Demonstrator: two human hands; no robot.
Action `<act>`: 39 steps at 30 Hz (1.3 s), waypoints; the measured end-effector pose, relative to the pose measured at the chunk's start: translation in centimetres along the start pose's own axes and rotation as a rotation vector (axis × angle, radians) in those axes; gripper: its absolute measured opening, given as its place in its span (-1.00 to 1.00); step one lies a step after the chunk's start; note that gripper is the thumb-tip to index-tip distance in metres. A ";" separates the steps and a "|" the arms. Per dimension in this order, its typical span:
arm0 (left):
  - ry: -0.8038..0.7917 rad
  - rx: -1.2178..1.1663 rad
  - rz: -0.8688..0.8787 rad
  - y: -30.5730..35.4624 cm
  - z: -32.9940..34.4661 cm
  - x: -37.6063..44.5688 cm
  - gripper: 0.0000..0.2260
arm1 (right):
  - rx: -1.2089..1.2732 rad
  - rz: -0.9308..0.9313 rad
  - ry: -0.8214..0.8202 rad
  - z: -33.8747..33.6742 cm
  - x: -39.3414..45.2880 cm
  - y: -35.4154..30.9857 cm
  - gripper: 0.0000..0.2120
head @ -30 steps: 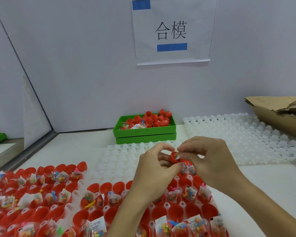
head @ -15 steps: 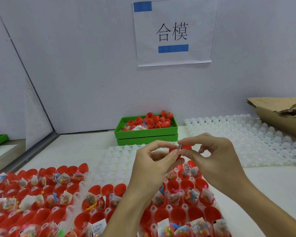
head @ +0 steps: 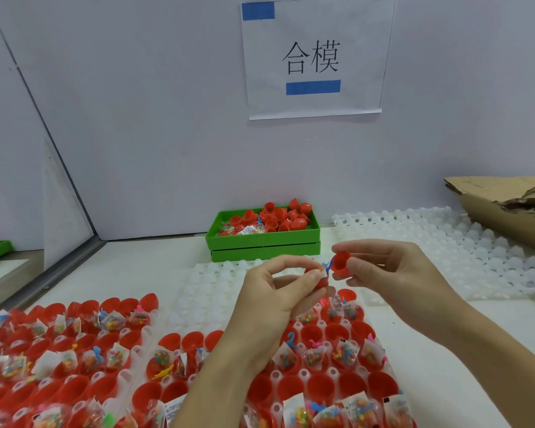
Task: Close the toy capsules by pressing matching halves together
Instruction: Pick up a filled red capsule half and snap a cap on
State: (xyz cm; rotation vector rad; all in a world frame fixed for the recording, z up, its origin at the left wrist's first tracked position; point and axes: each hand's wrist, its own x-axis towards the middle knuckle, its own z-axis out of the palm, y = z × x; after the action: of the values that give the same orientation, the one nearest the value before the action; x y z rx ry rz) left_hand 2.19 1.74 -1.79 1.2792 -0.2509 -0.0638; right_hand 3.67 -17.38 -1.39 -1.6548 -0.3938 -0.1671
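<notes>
Above the near tray [head: 294,327], the person holds two red capsule halves just apart. The left hand [head: 272,299] curls thumb and forefinger around the lower half [head: 320,282], mostly hidden by the fingers; a small blue and orange toy piece [head: 327,268] sticks out of it, though its shape is too small to make out. The right hand [head: 393,273] pinches the upper half [head: 342,264], a glossy red cup with its open mouth tilted towards the left hand. The tray beneath holds rows of open red halves, many with bagged toys inside.
</notes>
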 end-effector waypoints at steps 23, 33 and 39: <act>0.056 0.430 0.249 -0.4 -0.1 0.2 -0.81 | -0.163 -0.193 -0.012 1.2 -0.6 -0.9 -0.68; 0.020 0.494 0.281 -0.6 -0.3 0.3 -0.70 | -0.168 -0.176 0.044 1.3 -0.5 -0.7 -0.62; 0.012 0.461 0.314 -0.4 -0.1 0.0 -0.71 | -0.155 -0.182 0.046 1.5 -0.7 -0.8 -0.62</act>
State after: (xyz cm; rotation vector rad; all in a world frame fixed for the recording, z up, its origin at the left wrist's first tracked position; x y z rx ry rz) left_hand 2.28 1.74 -2.15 1.6811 -0.4723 0.2852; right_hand 2.59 -15.95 -1.00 -1.7627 -0.5072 -0.3790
